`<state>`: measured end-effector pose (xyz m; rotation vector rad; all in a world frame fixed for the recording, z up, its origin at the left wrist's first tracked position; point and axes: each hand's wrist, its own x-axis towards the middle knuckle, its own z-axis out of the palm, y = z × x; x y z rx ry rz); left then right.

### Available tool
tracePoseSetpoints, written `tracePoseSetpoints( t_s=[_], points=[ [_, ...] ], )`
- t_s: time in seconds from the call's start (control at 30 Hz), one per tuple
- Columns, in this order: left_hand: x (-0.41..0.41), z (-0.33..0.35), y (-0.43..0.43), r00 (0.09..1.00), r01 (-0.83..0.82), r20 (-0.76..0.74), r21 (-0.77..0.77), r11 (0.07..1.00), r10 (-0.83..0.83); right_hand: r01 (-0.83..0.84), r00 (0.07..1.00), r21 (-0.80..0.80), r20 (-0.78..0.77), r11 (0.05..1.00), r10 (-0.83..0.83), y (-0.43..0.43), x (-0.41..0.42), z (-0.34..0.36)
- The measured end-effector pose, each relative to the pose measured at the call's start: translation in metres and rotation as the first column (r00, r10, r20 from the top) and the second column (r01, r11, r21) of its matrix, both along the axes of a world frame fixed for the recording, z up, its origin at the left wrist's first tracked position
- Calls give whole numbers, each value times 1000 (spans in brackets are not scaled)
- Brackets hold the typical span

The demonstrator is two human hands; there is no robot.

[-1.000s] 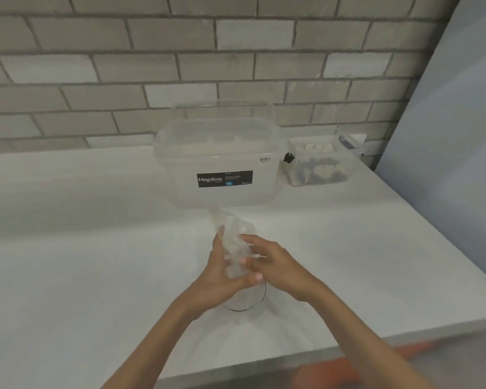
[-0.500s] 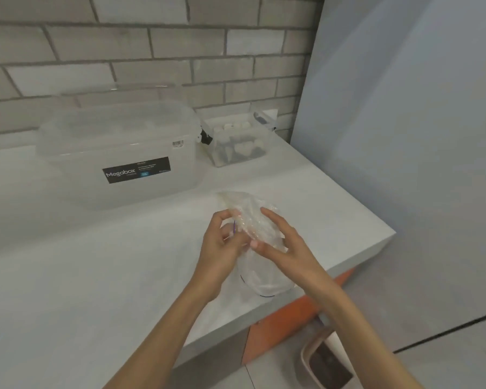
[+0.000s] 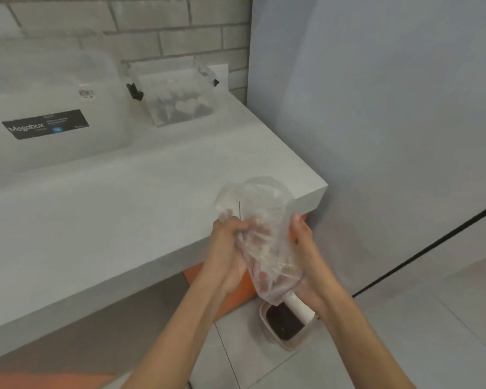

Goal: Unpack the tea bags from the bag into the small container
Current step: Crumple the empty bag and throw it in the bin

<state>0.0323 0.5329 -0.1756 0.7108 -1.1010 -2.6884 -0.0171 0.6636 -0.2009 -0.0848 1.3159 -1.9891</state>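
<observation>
A crumpled clear plastic bag [image 3: 261, 237] is held between both hands off the counter's front right corner, above the floor. My left hand [image 3: 226, 248] clutches its left side and my right hand [image 3: 303, 248] presses its right side. I cannot make out any tea bags inside the bag. The small clear container [image 3: 177, 94] with light and dark tea bags stands at the back of the counter near the wall corner, far from both hands.
A large clear Megabox tub [image 3: 51, 108] stands at the back left of the grey counter [image 3: 124, 214]. On the tiled floor below my hands is a small bin [image 3: 285, 324] with a dark liner. A grey wall panel [image 3: 390, 108] rises on the right.
The view has swung right and down. Both hands have carried the bag from over the counter to beyond its front right corner, above the floor bin, crumpling it further.
</observation>
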Motion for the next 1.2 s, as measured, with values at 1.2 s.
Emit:
tracePoseSetpoints(
  t_s=[1.2],
  points=[
    [-40,-125,71,925,375,323,-697,611,-199,224,706,588,-648,777,287,50,-54,-80]
  ],
)
